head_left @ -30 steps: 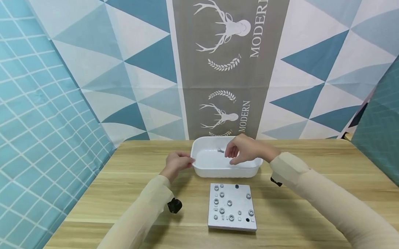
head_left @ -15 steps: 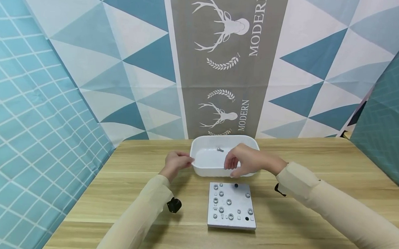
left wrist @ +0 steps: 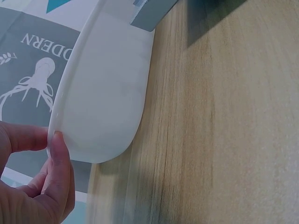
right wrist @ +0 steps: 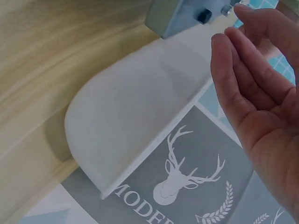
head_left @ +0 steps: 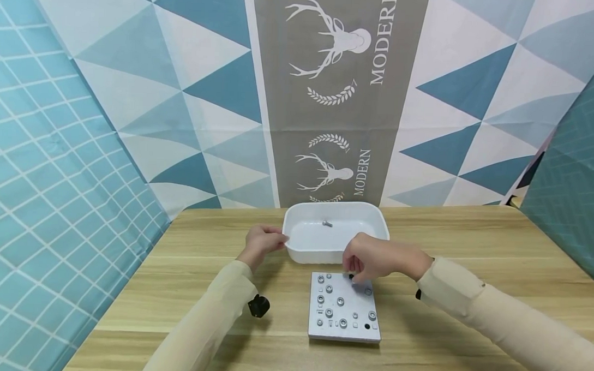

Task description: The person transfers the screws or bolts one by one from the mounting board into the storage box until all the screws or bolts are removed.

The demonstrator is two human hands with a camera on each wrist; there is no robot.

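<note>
My left hand [head_left: 264, 241] pinches the left rim of a white plastic tray [head_left: 316, 256], thumb and fingertips either side of it in the left wrist view. A small silver screw [head_left: 327, 223] lies inside the tray. In front stands a flat silver metal plate [head_left: 340, 289] fitted with several socket-head screws. My right hand [head_left: 373, 259] hovers over the plate's far edge, fingers loosely bent. Its fingertips come close to a dark round spot [right wrist: 204, 16] on the plate; a gap shows between thumb and index finger, with nothing held in it.
A wooden table [head_left: 184, 312] carries the tray and plate. Patterned cloth [head_left: 336, 116] hangs behind the tray, with blue tiled cloth [head_left: 57, 171] on the left. Another dark hole [head_left: 367, 326] sits near the plate's front right corner. A black wrist camera [head_left: 259, 305] is on the left sleeve.
My right hand has moved from above the tray towards me, to the plate's far edge. The left hand stays on the tray rim, and the screw in the tray has not moved.
</note>
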